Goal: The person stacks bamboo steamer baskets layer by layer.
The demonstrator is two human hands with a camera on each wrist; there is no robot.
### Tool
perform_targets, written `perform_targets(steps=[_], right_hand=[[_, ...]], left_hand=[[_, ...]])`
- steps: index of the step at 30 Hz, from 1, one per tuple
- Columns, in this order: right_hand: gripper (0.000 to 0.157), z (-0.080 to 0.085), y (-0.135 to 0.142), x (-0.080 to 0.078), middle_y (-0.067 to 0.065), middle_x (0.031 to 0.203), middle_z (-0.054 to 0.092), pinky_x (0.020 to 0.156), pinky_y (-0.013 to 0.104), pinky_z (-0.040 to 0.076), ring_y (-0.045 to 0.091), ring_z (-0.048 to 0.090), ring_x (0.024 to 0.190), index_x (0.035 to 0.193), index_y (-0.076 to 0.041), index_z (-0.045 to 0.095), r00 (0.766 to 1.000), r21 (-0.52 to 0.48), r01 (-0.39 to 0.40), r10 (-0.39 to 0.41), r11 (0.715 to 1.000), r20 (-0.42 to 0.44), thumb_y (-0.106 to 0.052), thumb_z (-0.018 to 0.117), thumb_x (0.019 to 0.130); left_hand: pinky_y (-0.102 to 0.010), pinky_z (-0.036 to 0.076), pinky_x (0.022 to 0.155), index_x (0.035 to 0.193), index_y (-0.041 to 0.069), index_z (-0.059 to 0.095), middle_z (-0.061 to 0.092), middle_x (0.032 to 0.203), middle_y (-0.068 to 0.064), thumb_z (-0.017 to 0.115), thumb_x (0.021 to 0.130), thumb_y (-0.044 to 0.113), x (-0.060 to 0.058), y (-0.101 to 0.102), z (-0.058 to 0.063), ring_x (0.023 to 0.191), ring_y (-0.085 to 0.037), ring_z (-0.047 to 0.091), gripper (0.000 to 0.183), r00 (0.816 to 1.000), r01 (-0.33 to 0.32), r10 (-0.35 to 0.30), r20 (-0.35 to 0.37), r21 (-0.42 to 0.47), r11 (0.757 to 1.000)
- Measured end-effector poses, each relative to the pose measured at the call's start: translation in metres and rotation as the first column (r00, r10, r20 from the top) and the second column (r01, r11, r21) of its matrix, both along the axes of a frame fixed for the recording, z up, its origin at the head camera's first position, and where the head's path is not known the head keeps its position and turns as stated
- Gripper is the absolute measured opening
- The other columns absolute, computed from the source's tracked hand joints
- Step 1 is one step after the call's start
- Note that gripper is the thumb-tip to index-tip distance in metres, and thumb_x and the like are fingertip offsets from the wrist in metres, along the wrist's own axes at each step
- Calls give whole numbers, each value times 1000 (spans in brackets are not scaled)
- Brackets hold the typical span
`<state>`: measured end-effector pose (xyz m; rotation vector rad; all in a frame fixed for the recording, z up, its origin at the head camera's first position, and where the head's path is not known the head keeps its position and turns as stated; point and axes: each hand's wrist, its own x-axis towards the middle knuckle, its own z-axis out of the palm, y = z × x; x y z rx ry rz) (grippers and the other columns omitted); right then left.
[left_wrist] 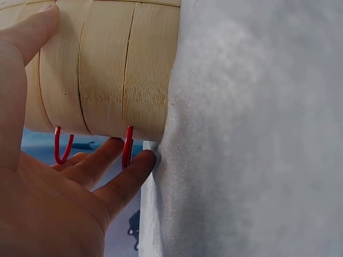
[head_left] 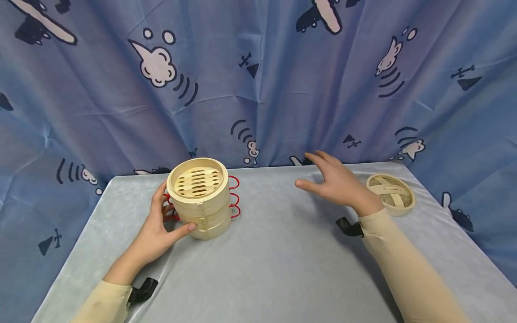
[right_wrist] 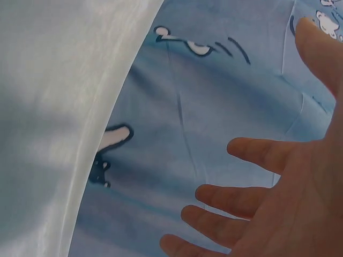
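A stacked bamboo steamer [head_left: 203,211] stands on the left half of the table, its slotted top tier uncovered. Red loop handles stick out from both of its sides. My left hand [head_left: 155,235] grips it from the left, thumb across the front and fingers round the far side. In the left wrist view, the fingers [left_wrist: 128,179] reach past the red handles along the steamer's wall. My right hand [head_left: 337,184] hovers over the right half of the table, fingers spread, holding nothing. Behind it lies the round woven bamboo lid [head_left: 392,195], nearest to that wrist.
A pale grey cloth covers the table [head_left: 266,269]. Directly past its back edge hangs a blue patterned curtain [head_left: 258,89], which also runs down both sides. Each wrist wears a black device [head_left: 349,227] over a cream sleeve [head_left: 408,264].
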<state>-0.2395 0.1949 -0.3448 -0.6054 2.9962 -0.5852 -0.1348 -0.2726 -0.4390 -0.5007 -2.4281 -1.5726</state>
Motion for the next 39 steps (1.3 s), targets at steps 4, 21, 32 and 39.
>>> perform_targets(steps=[4,21,32,39], right_hand=[[101,1,12,1,24,176,23,117,81,29,53,24,159,174,-17,31,1000,4,19,-19,1000,-3,-79,60,99],[103,-6,68,10,38,173,18,115,84,25,64,23,154,172,-6,31,995,57,97,-98,994,18,-72,64,101],[104,-17,104,20,43,171,15,112,85,26,67,21,152,171,1,27,985,69,156,-160,985,65,-68,65,103],[101,-31,133,27,48,165,22,111,88,22,72,26,146,167,5,34,978,58,205,-207,977,33,-66,66,103]], left_hand=[[-29,56,97,175,37,4,39,159,-11,91,86,-3,0,0,0,124,-19,62,131,1000,-1,1,0,4,1000],[-28,56,97,175,37,5,40,155,-10,92,87,-1,0,-1,-1,126,-13,61,129,1000,0,0,-10,-9,1000],[-30,57,97,175,38,3,39,158,-13,91,87,0,3,-2,1,126,-19,61,130,1000,-11,11,4,-22,1000],[-29,56,97,175,38,3,40,157,-12,91,88,0,1,-1,0,126,-16,61,130,1000,-4,4,-2,-20,1000]])
